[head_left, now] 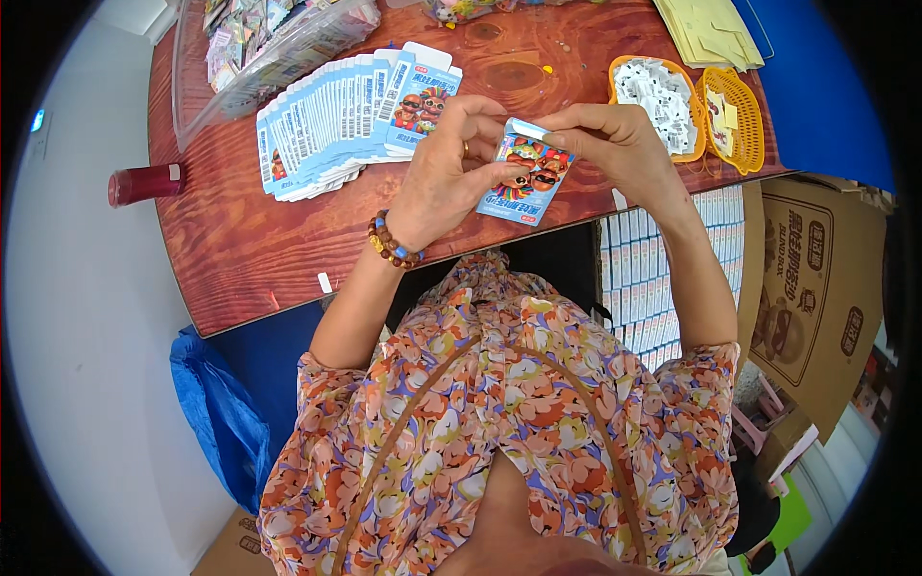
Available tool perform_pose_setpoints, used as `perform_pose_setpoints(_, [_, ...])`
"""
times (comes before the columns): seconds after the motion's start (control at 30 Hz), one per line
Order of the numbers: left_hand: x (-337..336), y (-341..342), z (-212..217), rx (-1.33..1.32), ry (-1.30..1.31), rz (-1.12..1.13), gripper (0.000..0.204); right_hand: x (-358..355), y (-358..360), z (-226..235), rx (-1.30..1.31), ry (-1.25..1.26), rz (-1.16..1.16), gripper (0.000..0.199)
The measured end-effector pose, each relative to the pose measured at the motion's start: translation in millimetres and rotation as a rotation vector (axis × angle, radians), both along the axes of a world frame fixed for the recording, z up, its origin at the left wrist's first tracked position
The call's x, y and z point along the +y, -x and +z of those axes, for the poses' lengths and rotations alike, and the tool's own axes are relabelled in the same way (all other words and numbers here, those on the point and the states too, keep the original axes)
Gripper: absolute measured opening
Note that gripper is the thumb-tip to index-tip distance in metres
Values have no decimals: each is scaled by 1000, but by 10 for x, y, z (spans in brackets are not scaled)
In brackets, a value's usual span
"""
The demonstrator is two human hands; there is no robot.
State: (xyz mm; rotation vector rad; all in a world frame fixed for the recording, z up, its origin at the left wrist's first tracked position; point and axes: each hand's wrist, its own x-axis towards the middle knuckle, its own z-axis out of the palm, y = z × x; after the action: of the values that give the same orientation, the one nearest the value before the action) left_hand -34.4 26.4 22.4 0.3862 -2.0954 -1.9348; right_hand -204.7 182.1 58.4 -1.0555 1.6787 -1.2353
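A dark red cylindrical container (pixel 144 183) lies on its side at the bench (pixel 240 250) edge, well to the left of both hands. A clear plastic tray (pixel 279 53) of mixed packets sits up and to the left of the left hand. Between that tray and the left hand, a fanned row of flat blue cartons (pixel 336 120) lies on the wooden bench surface, its nearest end just above the left hand's fingers.

The left hand (pixel 447 178), with a brown bead bracelet (pixel 392 242) at the wrist and a ring on one finger, has its grip closed on the left edge of a small blue carton (pixel 526 180) printed with cartoon faces. Thumb and curled fingers pinch the carton side.

The small blue carton is held between both hands, just above the near bench edge, tilted, with its white top flap up.

The right hand (pixel 615 144) has its grip closed on the top right of the same carton; the fingertips (pixel 552 123) press on the white top flap, and the thumb lies behind the carton edge.

Just right of the right hand, an orange basket (pixel 619 72) holds small white sachets. Touching it on the right, a yellow basket (pixel 744 120) holds a few packets. Above them lies a stack of pale yellow sheets (pixel 711 29). Below the right forearm, rows of blue cartons stand packed in a brown cardboard box (pixel 807 278).
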Motion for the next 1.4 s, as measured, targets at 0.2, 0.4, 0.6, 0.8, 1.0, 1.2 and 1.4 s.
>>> perform_pose_setpoints(0.2, [20,21,-38,2,-8,17,52,42,-40,-28,219,7,2,20])
perform_pose_setpoints(0.4, [104,10,-56,-16,43,52,50,131,-165,-12,564,148,-4,21])
perform_pose_setpoints(0.6, [177,3,-32,8,189,11,50,163,-178,-67,526,21,-55,17])
perform_pose_setpoints(0.8, [180,-1,-72,-36,86,5,51,190,-173,-114,664,160,0,17])
perform_pose_setpoints(1.0, [187,-16,-163,28,183,30,44,282,-275,-162,655,151,19,27])
perform_pose_setpoints(1.2, [293,7,-228,51,-18,124,36,336,-325,-370,348,163,-185,32])
perform_pose_setpoints(1.4, [268,-17,-196,41,-38,102,38,390,-305,-409,296,163,-192,31])
